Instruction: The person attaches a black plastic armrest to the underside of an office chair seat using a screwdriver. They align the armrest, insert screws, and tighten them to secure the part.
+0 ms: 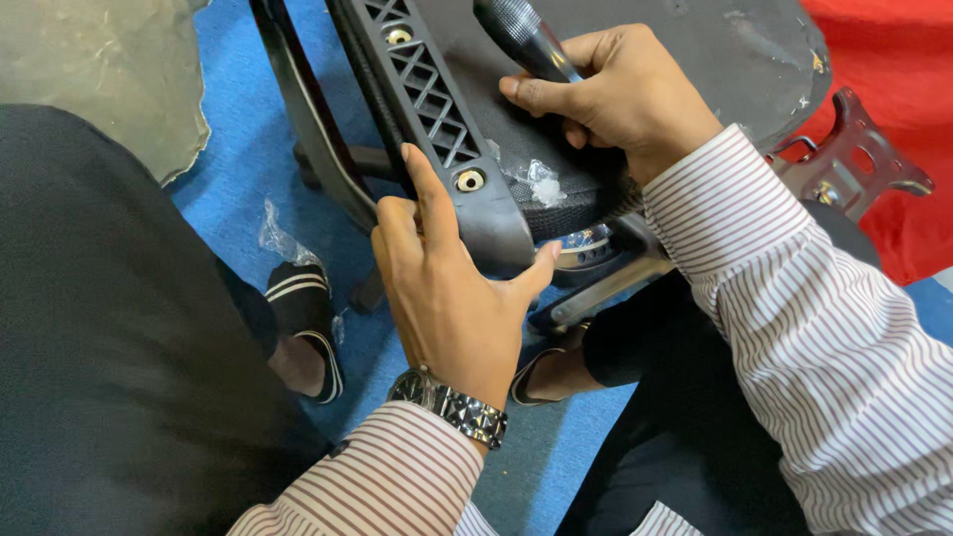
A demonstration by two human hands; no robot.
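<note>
Two hands busy | my left hand (pixel 442 288) clamps black chair frame (pixel 467 189) edge, mid-view | right hand (pixel 615 94) wrapped around tool handle (pixel 521 35) | I'd steady frame, keep handle square to bolt (pixel 470 180).

I see my left hand (pixel 447 288) gripping the near end of a black ribbed chair bracket (pixel 437 109), thumb under it, forefinger lying beside a brass screw (pixel 470 180). My right hand (pixel 611 94) wraps a dark tool handle (pixel 521 38) against the grey seat underside (pixel 695 50). A metal bracket (pixel 854 159) lies right. Blue floor (pixel 238 149) shows below.
</note>
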